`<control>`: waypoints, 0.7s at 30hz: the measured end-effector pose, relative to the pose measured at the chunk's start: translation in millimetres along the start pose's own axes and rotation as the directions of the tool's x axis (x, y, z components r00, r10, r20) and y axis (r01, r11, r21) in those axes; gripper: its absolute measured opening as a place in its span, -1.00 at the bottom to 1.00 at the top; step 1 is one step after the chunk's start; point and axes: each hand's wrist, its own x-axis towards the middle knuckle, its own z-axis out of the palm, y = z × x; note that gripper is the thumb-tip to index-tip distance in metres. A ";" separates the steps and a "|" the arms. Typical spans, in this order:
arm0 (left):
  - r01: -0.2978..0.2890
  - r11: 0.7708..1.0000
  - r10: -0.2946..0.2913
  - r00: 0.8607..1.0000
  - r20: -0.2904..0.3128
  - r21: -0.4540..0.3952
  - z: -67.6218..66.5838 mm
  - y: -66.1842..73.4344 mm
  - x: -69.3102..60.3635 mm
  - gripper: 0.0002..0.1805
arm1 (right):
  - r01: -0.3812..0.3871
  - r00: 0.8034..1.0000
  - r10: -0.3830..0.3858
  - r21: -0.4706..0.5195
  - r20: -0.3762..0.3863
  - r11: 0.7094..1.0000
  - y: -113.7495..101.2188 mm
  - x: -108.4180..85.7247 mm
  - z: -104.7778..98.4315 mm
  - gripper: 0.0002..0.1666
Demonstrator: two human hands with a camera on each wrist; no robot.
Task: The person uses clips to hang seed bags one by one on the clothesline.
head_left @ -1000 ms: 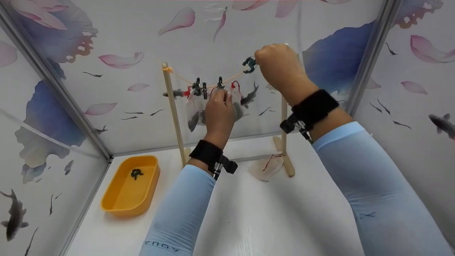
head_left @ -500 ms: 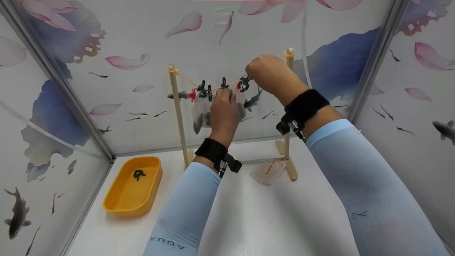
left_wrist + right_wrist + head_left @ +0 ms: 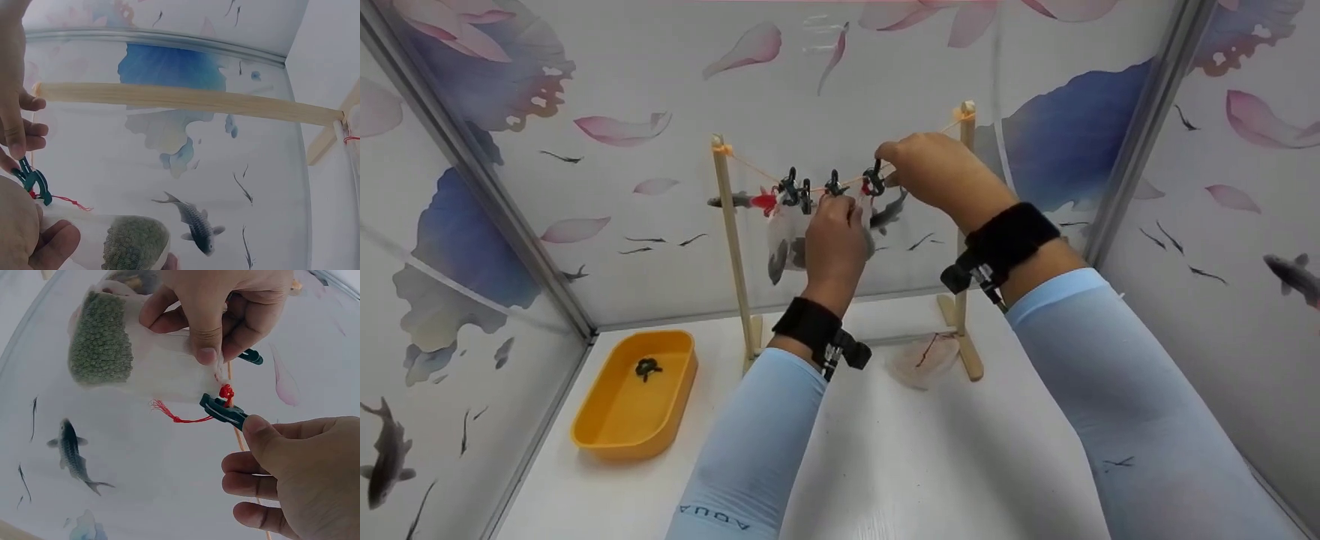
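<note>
My left hand (image 3: 836, 244) pinches the top of a white mesh drawstring pouch (image 3: 163, 371) with green grain-like filling, held up at an orange line (image 3: 746, 166). My right hand (image 3: 949, 172) pinches a dark green clip (image 3: 222, 410) between thumb and finger, its other fingers apart. In the right wrist view the clip's jaws lie at the pouch's red knotted cord (image 3: 226, 391) and the line; whether they bite is unclear. Several other clips (image 3: 790, 187) sit on the line to the left. Another pouch (image 3: 778, 262) hangs there, partly hidden by my left hand.
Two wooden posts, left (image 3: 731, 247) and right (image 3: 966, 135), carry the line. A flat pouch with red cord (image 3: 924, 364) lies by the right foot (image 3: 972, 358). A yellow tray (image 3: 585, 439) with a dark clip (image 3: 646, 367) stands left. Printed walls (image 3: 645, 45) enclose the white table (image 3: 877, 465).
My right hand has come down and left with the clip, from above the line to the pouch's top. My left hand keeps its grip, almost in place.
</note>
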 end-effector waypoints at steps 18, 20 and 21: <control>0.017 0.997 -0.020 0.999 0.033 0.077 6.6 -4.7 -11.1 -0.74 | -0.092 0.995 0.086 0.103 0.059 0.990 0.8 -9.1 11.1 -0.42; 0.015 0.997 -0.018 0.999 0.039 0.080 7.9 -4.7 -12.5 -0.74 | -0.083 0.996 0.078 0.094 0.049 0.992 1.1 -10.5 11.9 -0.42; 0.016 0.996 -0.019 0.999 0.043 0.082 8.5 -4.7 -13.1 -0.75 | -0.081 0.996 0.077 0.091 0.047 0.993 1.1 -11.1 12.3 -0.43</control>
